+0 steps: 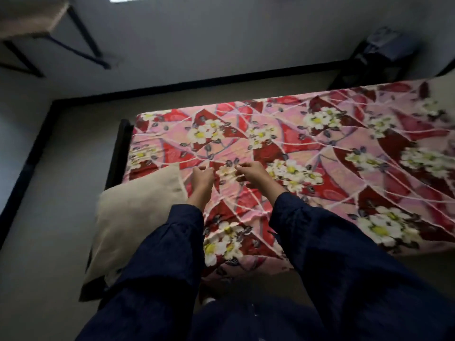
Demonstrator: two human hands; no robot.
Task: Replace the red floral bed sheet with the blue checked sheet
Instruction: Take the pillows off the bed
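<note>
The red floral sheet (pixel 320 153) lies spread flat over the whole bed, which runs from lower left to upper right. A beige pillow (pixel 138 217) rests on the bed's near left end, partly hanging over the edge. Both my arms in dark blue sleeves reach out over the sheet. My left hand (pixel 202 177) hovers just right of the pillow with loosely curled fingers, holding nothing. My right hand (pixel 251 172) hovers beside it, fingers also loosely bent and holding nothing. No blue checked sheet is in view.
The black bed frame (pixel 120 148) shows at the left end. A table with dark legs (pixel 37 23) stands at the upper left. A dark chair with something on it (pixel 379 50) stands against the far wall. Grey floor surrounds the bed.
</note>
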